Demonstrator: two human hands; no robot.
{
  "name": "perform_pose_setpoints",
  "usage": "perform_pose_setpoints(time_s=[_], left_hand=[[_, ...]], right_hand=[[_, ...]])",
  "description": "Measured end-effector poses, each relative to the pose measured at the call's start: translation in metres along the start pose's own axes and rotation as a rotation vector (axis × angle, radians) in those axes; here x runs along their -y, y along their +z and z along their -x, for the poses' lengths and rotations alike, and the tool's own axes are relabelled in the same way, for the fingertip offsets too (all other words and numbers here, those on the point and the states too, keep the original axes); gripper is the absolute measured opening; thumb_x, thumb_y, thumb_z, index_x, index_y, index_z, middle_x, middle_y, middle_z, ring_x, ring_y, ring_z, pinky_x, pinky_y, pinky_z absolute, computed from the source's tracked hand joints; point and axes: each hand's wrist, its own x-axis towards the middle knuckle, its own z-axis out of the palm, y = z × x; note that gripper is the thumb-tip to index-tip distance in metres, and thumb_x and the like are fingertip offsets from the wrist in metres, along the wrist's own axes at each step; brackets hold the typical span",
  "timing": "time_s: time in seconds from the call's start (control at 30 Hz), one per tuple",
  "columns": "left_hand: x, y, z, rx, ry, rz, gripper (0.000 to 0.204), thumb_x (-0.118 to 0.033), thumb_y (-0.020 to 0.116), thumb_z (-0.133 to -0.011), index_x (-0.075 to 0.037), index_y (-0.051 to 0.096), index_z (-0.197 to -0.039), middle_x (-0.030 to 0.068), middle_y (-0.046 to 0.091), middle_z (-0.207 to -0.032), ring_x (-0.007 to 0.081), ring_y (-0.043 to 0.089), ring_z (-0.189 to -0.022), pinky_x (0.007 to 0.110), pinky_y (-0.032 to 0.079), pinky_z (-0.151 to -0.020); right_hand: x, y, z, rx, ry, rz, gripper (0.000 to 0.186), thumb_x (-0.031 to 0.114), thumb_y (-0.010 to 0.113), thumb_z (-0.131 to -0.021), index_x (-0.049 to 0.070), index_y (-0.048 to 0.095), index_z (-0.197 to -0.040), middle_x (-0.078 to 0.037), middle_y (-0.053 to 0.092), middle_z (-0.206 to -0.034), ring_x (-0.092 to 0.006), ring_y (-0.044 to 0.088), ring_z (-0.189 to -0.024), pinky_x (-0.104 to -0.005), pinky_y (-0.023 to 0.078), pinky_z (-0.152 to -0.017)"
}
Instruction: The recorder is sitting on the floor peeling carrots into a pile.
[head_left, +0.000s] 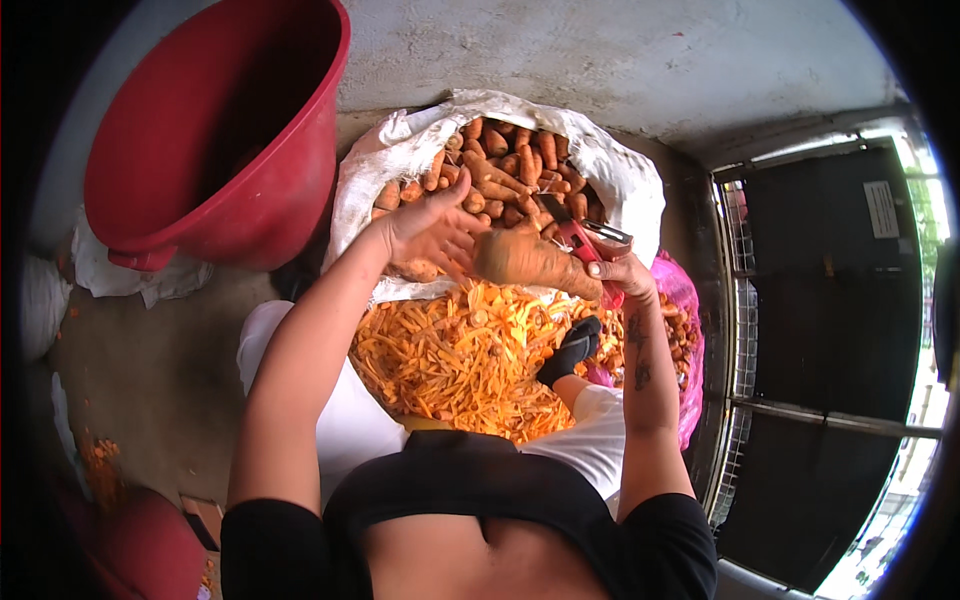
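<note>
My right hand (628, 276) is closed on a red vegetable peeler (607, 234) with a slotted metal blade. A dark blade with a red handle (575, 238) juts out beside it; whether this is a separate knife I cannot tell. The narrow end of a large carrot (530, 262) also sits at that hand's fingers, and the carrot points left, slightly blurred. By its thick end, my left hand (432, 228) has its fingers spread and holds nothing. Beyond both hands, a white sack (625, 185) with its rim rolled down holds many whole carrots (500, 190).
Orange peelings (460, 360) are heaped between my legs. A foot in a dark sandal (572, 350) rests at their right, beside a pink mesh bag (683, 300) of carrot pieces. A big red tub (230, 200) stands at left. A dark gate (830, 300) is at right.
</note>
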Motion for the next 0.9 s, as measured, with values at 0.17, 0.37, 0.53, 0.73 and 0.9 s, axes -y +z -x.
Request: perform_pose_setpoints(time_s=[0.17,0.37,0.53,0.73,0.9], left_hand=[[0.033,0.071,0.006,0.493,0.022,0.04,0.118,-0.09,0.028,-0.067,0.009,0.047,-0.127,0.0268,0.061,-0.111,0.0308,0.067,-0.092,0.04,0.057,-0.074],[0.067,0.106,0.013,0.164,0.101,-0.298,0.073,-0.047,0.07,-0.075,0.006,0.048,-0.122,0.0215,0.063,-0.101,0.0249,0.066,-0.084,0.033,0.055,-0.074],[0.061,0.111,0.034,-0.552,0.332,-1.271,0.073,-0.031,0.077,-0.062,-0.005,0.049,-0.124,0.0187,0.064,-0.104,0.0306,0.064,-0.093,0.038,0.05,-0.085],[0.056,0.087,0.052,-0.704,0.733,-1.497,0.058,-0.023,0.079,-0.061,-0.007,0.057,-0.111,0.0127,0.065,-0.101,0.0311,0.064,-0.088,0.041,0.051,-0.08],[0.054,0.09,0.062,-0.773,0.661,-1.527,0.061,-0.03,0.08,-0.064,-0.008,0.057,-0.116,0.0145,0.064,-0.109,0.0294,0.064,-0.095,0.039,0.047,-0.09]], right_hand=[[0.063,0.041,0.028,0.208,0.192,0.478,0.08,0.02,0.085,-0.066,-0.005,0.045,-0.131,-0.007,0.064,-0.11,-0.0168,0.06,-0.096,-0.0261,0.044,-0.088],[-0.006,0.061,0.052,-0.602,-0.152,0.578,0.032,0.033,0.065,-0.086,0.003,0.069,-0.095,-0.002,0.063,-0.068,-0.0098,0.052,-0.054,-0.0268,0.042,-0.052],[-0.063,0.116,0.097,-0.933,-0.127,0.225,0.039,0.038,0.057,-0.092,0.001,0.069,-0.096,0.001,0.05,-0.057,-0.0066,0.042,-0.046,-0.024,0.033,-0.045],[-0.09,0.174,0.109,-0.805,-0.219,0.212,0.044,0.04,0.05,-0.097,0.0,0.067,-0.089,0.004,0.043,-0.049,-0.0037,0.038,-0.041,-0.0213,0.027,-0.041],[-0.068,0.193,0.094,-0.79,-0.287,0.239,0.035,0.03,0.051,-0.097,0.0,0.068,-0.09,0.0,0.054,-0.062,-0.006,0.05,-0.062,-0.0257,0.043,-0.057]])
